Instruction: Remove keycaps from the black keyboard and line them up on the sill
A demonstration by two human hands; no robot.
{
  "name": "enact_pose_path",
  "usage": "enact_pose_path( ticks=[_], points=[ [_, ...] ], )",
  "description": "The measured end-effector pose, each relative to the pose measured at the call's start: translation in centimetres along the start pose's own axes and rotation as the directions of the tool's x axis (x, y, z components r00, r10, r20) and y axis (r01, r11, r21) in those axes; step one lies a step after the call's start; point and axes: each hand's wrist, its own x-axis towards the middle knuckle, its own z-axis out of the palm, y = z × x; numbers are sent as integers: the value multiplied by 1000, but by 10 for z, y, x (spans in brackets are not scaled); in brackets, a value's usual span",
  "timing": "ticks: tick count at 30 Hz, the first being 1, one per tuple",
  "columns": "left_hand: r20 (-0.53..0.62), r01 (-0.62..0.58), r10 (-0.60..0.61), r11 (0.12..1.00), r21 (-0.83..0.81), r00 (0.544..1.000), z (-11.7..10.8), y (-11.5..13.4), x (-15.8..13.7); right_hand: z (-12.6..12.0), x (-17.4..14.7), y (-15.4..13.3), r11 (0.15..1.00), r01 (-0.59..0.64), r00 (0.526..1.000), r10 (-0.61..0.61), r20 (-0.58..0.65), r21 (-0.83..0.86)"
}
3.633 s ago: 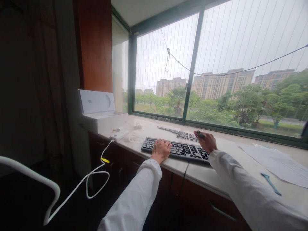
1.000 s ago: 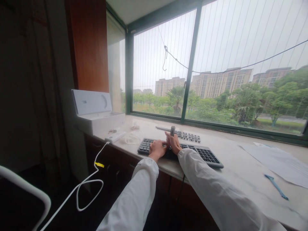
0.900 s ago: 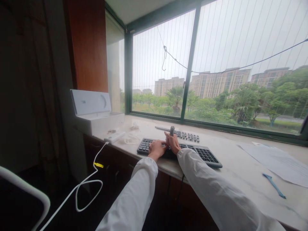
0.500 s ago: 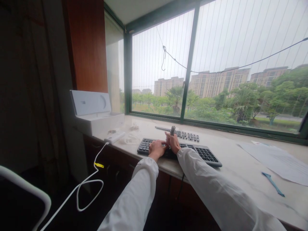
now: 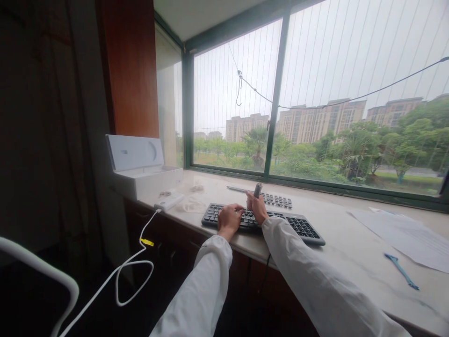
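Observation:
A dark keyboard [image 5: 305, 228] lies along the counter's front edge, with keycaps on its left end and bare switch positions on its right. My left hand [image 5: 229, 219] is over its left-middle part, fingers curled and thumb and forefinger close together; anything small between them cannot be made out. My right hand [image 5: 257, 208] is closed round a short dark grey stick-like tool [image 5: 258, 189], whose upper end sticks up above the fist. The tool's lower end is hidden by the hand. Behind the keyboard, loose keycaps [image 5: 278, 201] lie in rows beside a long thin dark strip [image 5: 236, 189].
An opened white box [image 5: 140, 180] stands at the left of the marble counter [image 5: 347, 252]. Before it are a white power strip [image 5: 169, 201] with a cable and crumpled clear plastic [image 5: 192, 204]. To the right lie papers [image 5: 403, 234] and a blue-green plastic tool [image 5: 401, 271].
My hands have drawn apart, showing more keys between them. My right hand has shifted slightly right, and the dark tool in it now leans more to the right.

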Motion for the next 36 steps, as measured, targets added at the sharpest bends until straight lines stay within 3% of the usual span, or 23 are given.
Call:
enact_pose_path(
  ticks=[4,8,15,22,30,36],
  points=[
    [-134,2,-18,993,-120,991,-1,-5,-2,-19,2,-11,916,193,977,-148,150,-351],
    [-177,-8,-22,986,-166,984,-4,-5,-2,-26,1,-14,813,310,941,-189,280,-493],
    [-155,18,-42,988,-150,987,-10,1,-6,-23,0,-7,799,344,922,-188,339,-493],
    [-137,26,-49,985,-171,989,-11,2,-7,-21,-2,-12,839,316,928,-177,327,-443],
    [-124,4,-21,990,-139,992,-9,2,-7,-23,-1,-5,794,336,928,-187,323,-507],
    [-142,8,-26,992,-126,990,-11,4,-7,-23,-1,-8,808,329,938,-219,270,-489]
  ],
)
